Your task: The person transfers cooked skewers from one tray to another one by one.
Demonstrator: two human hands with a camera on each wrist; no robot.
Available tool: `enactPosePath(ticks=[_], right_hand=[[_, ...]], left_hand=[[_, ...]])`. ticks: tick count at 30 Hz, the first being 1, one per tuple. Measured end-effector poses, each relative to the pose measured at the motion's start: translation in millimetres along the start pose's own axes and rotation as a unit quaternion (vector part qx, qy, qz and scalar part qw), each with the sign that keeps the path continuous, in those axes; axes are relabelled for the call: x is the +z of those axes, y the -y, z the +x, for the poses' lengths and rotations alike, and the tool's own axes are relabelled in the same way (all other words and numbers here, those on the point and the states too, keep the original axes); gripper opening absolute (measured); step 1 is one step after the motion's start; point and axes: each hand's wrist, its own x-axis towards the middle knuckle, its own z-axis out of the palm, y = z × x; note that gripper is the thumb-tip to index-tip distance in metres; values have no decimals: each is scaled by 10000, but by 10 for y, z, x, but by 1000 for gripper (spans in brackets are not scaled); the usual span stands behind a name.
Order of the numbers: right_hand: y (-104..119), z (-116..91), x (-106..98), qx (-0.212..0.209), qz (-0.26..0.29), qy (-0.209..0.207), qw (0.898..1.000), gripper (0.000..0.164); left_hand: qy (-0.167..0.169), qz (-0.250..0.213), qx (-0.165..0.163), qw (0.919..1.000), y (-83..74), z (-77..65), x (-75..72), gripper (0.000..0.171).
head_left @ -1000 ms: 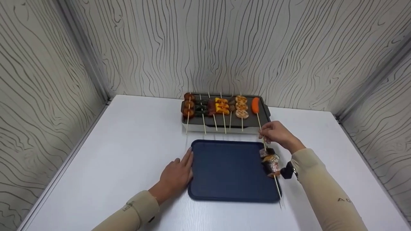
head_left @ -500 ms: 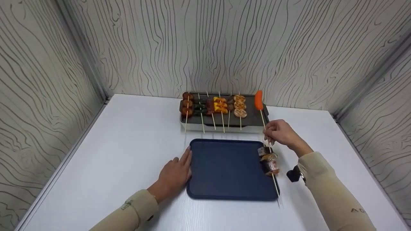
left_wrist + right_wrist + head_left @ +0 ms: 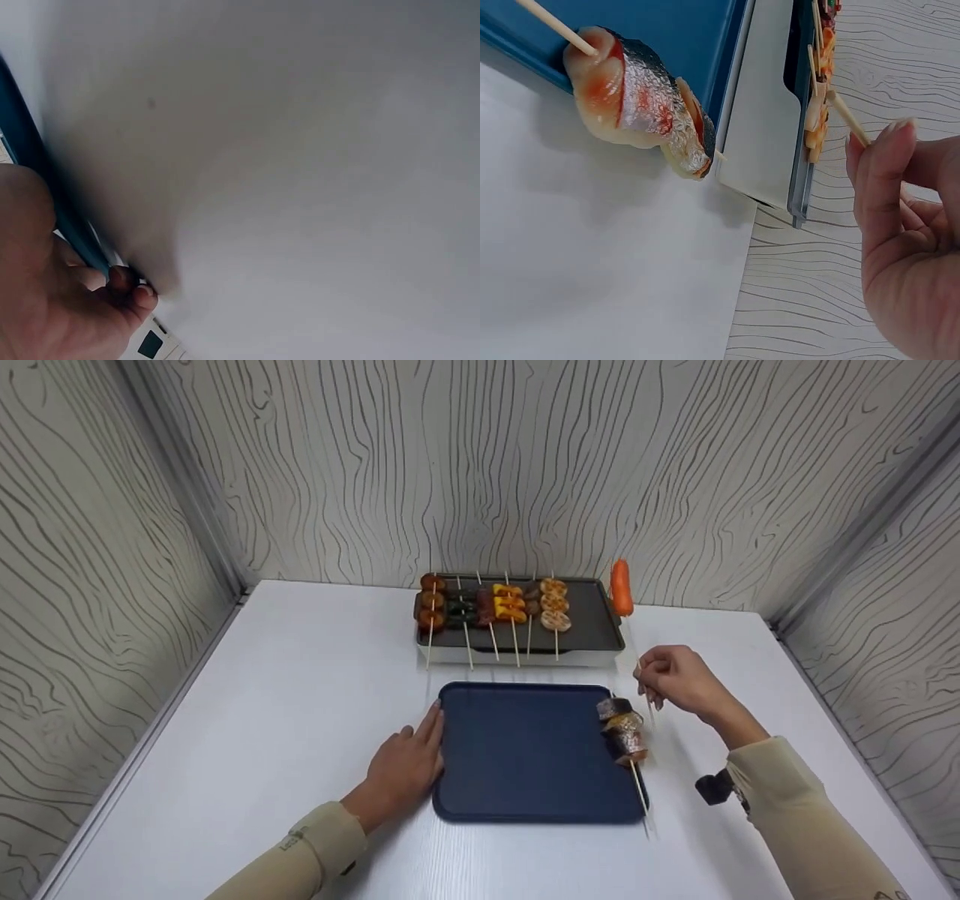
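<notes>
My right hand point(image 3: 679, 679) pinches the stick of an orange sausage skewer point(image 3: 621, 589) between thumb and fingers. The sausage points up, off the right end of the grill. In the right wrist view the same hand point(image 3: 911, 232) grips the stick point(image 3: 847, 118), and the sausage is out of sight. My left hand point(image 3: 405, 769) lies along the left edge of the blue tray point(image 3: 525, 750), fingers extended and touching its rim. A fish skewer point(image 3: 626, 735) rests across the tray's right edge, with its stick reaching past the front corner.
Behind the tray stands a dark grill plate point(image 3: 592, 622) on a white base. Several skewers lie side by side on it, including mushroom-like slices point(image 3: 555, 604) and yellow pieces point(image 3: 510, 604). Patterned panels point(image 3: 450, 472) enclose the white table point(image 3: 322, 675) at the back and sides.
My right hand has moved right and lifted the sausage skewer off the grill, from lying on the plate to standing tilted beside its right end. The left hand and tray stay in place.
</notes>
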Motion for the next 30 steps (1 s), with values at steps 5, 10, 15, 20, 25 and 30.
enactPosePath(ticks=[5,10,15,20,25,30], right_hand=[[30,-176,-5,92,112,-81,9999,17],[97,-359,22,173,149,-153,9996,15],[138,-515,87,99,218,-175,9996,12],[139,-668,165,67,343,-169,9992,9],[100,-824,265,80,467,-35,9989,10],[55,-953,400,100,576,173,9981,12]], left_hand=[[27,-14,10,10000,0,-10,-5,53],[-23,-94,22,10000,3,-13,12,53],[-117,106,74,9998,3,-12,29,53],[-176,143,89,9997,-6,-12,38,53],[-93,87,80,9999,-4,-9,32,53],[-82,70,99,9999,7,-14,6,53]])
